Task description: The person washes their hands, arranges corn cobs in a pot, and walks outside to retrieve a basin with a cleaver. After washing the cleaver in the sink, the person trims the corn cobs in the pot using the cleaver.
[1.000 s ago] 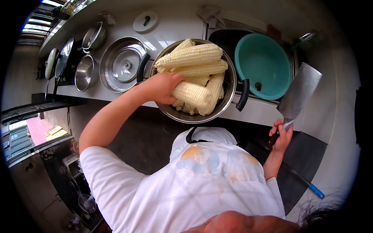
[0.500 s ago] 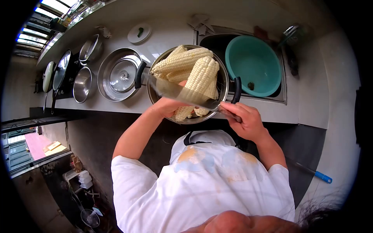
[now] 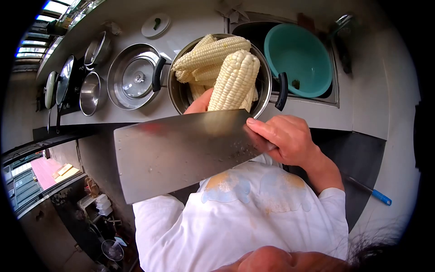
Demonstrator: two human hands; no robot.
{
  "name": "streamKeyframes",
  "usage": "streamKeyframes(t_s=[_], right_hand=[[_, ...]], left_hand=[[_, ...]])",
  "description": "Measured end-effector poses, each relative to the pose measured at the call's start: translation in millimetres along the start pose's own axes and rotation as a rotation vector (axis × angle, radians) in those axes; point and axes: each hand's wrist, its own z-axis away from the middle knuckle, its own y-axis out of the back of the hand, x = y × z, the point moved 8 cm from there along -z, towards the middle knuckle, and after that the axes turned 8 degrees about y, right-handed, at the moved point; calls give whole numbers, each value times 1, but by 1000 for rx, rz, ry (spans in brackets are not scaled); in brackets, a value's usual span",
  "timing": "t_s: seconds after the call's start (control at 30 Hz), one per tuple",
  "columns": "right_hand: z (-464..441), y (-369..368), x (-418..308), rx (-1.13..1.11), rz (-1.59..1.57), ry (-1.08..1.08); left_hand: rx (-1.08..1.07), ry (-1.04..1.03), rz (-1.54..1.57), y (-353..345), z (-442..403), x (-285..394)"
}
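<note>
My right hand (image 3: 290,138) is closed round the handle of a broad cleaver (image 3: 181,156), its thumb against the top of the blade. The blade lies wide and flat to my view, in front of my body, stretching left. Behind it, my left hand (image 3: 198,104) shows only in part; it grips a peeled ear of corn (image 3: 235,81) that rises over the pot. The cleaver covers the cob's lower end. Several more pale corn cobs (image 3: 213,51) are heaped in the steel pot (image 3: 266,97) with black side handles.
Left of the pot are a wide steel pan (image 3: 118,77), a steel bowl (image 3: 90,94) and several pans. A white lid (image 3: 155,26) lies behind them on the counter. The sink at right holds a teal basin (image 3: 297,59). A blue-handled tool (image 3: 381,197) is at far right.
The cleaver has come down and toward me from above the pot, its blade turning flat to my view. The held cob stands more upright, and the blade now hides my left forearm.
</note>
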Motion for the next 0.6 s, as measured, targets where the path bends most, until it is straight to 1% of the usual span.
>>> streamKeyframes(t_s=[0.17, 0.23, 0.6], right_hand=[[-2, 2, -2, 11, -6, 5], [-2, 3, -2, 14, -13, 12], [-2, 1, 7, 4, 1, -1]], left_hand=[[13, 11, 75, -2, 2, -2], [35, 6, 157, -2, 3, -1], [81, -39, 116, 2, -4, -3]])
